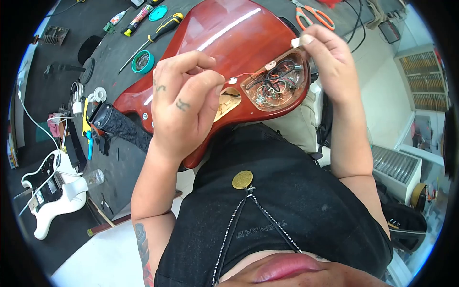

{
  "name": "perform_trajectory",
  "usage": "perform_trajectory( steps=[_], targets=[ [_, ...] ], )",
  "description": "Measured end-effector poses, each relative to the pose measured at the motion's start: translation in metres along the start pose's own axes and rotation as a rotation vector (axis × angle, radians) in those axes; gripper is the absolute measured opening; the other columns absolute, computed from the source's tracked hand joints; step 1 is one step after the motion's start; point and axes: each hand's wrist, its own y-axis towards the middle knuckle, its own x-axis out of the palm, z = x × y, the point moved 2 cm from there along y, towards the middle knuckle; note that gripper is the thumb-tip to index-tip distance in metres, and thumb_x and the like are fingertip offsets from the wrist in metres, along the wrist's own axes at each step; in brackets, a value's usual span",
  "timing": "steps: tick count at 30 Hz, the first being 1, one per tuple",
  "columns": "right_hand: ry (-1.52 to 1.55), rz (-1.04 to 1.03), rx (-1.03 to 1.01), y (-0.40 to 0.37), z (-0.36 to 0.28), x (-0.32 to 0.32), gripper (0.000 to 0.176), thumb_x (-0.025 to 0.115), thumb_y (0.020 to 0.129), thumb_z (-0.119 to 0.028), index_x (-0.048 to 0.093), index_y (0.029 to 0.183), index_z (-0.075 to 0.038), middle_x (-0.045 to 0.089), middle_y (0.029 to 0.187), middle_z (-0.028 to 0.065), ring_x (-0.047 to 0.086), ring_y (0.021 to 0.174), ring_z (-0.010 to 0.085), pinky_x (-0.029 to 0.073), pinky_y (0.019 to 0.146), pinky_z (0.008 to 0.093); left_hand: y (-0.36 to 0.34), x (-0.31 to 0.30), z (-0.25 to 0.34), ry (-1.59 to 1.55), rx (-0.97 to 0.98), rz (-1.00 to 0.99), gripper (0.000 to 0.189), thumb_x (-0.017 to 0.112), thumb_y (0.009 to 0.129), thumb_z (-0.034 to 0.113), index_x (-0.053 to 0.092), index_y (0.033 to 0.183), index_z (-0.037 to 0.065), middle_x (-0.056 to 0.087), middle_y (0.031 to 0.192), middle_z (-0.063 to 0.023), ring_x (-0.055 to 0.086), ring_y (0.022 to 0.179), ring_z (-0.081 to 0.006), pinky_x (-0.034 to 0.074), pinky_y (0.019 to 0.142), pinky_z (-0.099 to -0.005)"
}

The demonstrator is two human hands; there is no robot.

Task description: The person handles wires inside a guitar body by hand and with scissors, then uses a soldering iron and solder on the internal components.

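A glossy red-brown guitar body [229,36] lies back side up on the bench, partly over my lap. Tangled black and orange wires [279,79] fill its open control cavity. From that cavity a thin orange wire ends in a small white tip [233,81], close by the fingers of my left hand [184,103]. Thumb and forefinger are pinched there; what lies between them is hidden. A second, smaller opening [228,103] shows bare wood. Above the cavity's far right edge, my right hand [330,62] pinches a small white piece [295,43].
Behind the guitar lie a yellow-black screwdriver [165,28], a teal tub of small parts [142,61] and orange-handled scissors [313,16]. A black strap [119,126] lies left of the guitar. Further left are a white guitar body [57,191] and a clear jar [95,177].
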Motion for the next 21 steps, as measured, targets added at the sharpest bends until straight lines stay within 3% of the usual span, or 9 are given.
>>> perform_trajectory(
  steps=[5, 9, 12, 13, 15, 16, 17, 18, 21],
  targets=[
    [-0.384, 0.330, 0.059, 0.036, 0.045, -0.089, 0.022, 0.066, 0.109, -0.020, 0.073, 0.113, 0.000, 0.067, 0.090, -0.0017, 0.057, 0.080, 0.0049, 0.045, 0.071, 0.0234, -0.002, -0.008, 0.001, 0.057, -0.093, -0.075, 0.022, 0.081, 0.080, 0.003, 0.073, 0.100, 0.009, 0.069, 0.120, -0.0081, 0.063, 0.106, -0.0294, 0.045, 0.092, -0.0424],
    [-0.795, 0.476, -0.189, 0.067, 0.071, -0.103, 0.028, 0.071, 0.105, -0.025, 0.073, 0.110, 0.002, 0.078, 0.101, 0.0074, 0.071, 0.090, 0.0178, 0.056, 0.081, 0.0360, -0.007, 0.005, 0.008, 0.297, -0.069, -0.232, 0.022, 0.083, 0.080, 0.009, 0.072, 0.100, 0.011, 0.067, 0.134, -0.0014, 0.057, 0.121, -0.0281, 0.037, 0.098, -0.0486],
    [-0.944, 0.432, -0.245, 0.052, 0.037, -0.067, 0.024, 0.073, 0.103, -0.023, 0.071, 0.103, 0.000, 0.074, 0.094, 0.0088, 0.069, 0.084, 0.0177, 0.055, 0.079, 0.0354, -0.008, 0.011, 0.007, 0.300, -0.088, -0.224, 0.016, 0.083, 0.082, 0.010, 0.077, 0.097, 0.010, 0.070, 0.132, -0.0039, 0.059, 0.123, -0.0326, 0.036, 0.104, -0.0457],
    [-0.851, 0.400, -0.121, 0.040, 0.021, -0.044, 0.024, 0.074, 0.100, -0.022, 0.067, 0.096, 0.001, 0.070, 0.087, 0.0082, 0.066, 0.079, 0.0178, 0.054, 0.077, 0.0347, -0.007, 0.012, 0.005, 0.275, -0.101, -0.221, 0.015, 0.083, 0.082, 0.009, 0.076, 0.096, 0.011, 0.070, 0.133, -0.0046, 0.059, 0.123, -0.0319, 0.037, 0.102, -0.0458],
    [-0.716, 0.194, -0.332, 0.015, -0.005, 0.004, 0.017, 0.076, 0.099, -0.020, 0.070, 0.098, -0.004, 0.070, 0.085, 0.0046, 0.064, 0.072, 0.0169, 0.050, 0.069, 0.0295, -0.005, 0.011, 0.007, 0.228, -0.150, -0.208, 0.014, 0.082, 0.082, 0.008, 0.076, 0.095, 0.010, 0.071, 0.133, -0.0051, 0.059, 0.123, -0.0318, 0.039, 0.103, -0.0457],
    [-0.597, 0.123, -0.452, 0.004, -0.010, 0.027, 0.016, 0.081, 0.090, -0.014, 0.070, 0.097, -0.006, 0.070, 0.088, 0.0083, 0.068, 0.077, 0.0255, 0.053, 0.075, 0.0352, -0.003, 0.011, 0.007, 0.182, -0.193, -0.194, 0.013, 0.081, 0.083, 0.007, 0.076, 0.095, 0.010, 0.071, 0.133, -0.0055, 0.059, 0.124, -0.0316, 0.040, 0.103, -0.0456],
    [-0.551, -0.036, -0.663, -0.003, -0.016, 0.045, 0.020, 0.082, 0.083, -0.009, 0.071, 0.099, -0.008, 0.071, 0.093, 0.0055, 0.069, 0.085, 0.0266, 0.053, 0.080, 0.0396, -0.002, 0.012, 0.007, 0.183, -0.191, -0.193, 0.013, 0.081, 0.083, 0.007, 0.076, 0.095, 0.010, 0.071, 0.133, -0.0055, 0.059, 0.124, -0.0316, 0.040, 0.103, -0.0456],
    [-0.634, -0.099, -0.710, -0.013, -0.026, 0.061, 0.024, 0.083, 0.079, -0.008, 0.071, 0.100, -0.009, 0.070, 0.097, 0.0048, 0.069, 0.093, 0.0269, 0.052, 0.083, 0.0408, -0.002, 0.013, 0.007, 0.144, -0.223, -0.182, 0.012, 0.080, 0.083, 0.007, 0.076, 0.094, 0.008, 0.071, 0.134, -0.0064, 0.059, 0.123, -0.0319, 0.041, 0.103, -0.0454],
    [-0.589, -0.063, -0.694, -0.021, -0.020, 0.082, 0.024, 0.083, 0.079, -0.009, 0.070, 0.099, -0.009, 0.069, 0.097, 0.0050, 0.067, 0.092, 0.0278, 0.050, 0.081, 0.0410, -0.001, 0.016, 0.007, 0.080, -0.262, -0.151, 0.007, 0.077, 0.084, 0.006, 0.075, 0.091, 0.006, 0.070, 0.135, -0.0077, 0.058, 0.122, -0.0319, 0.041, 0.102, -0.0457]
  ],
)
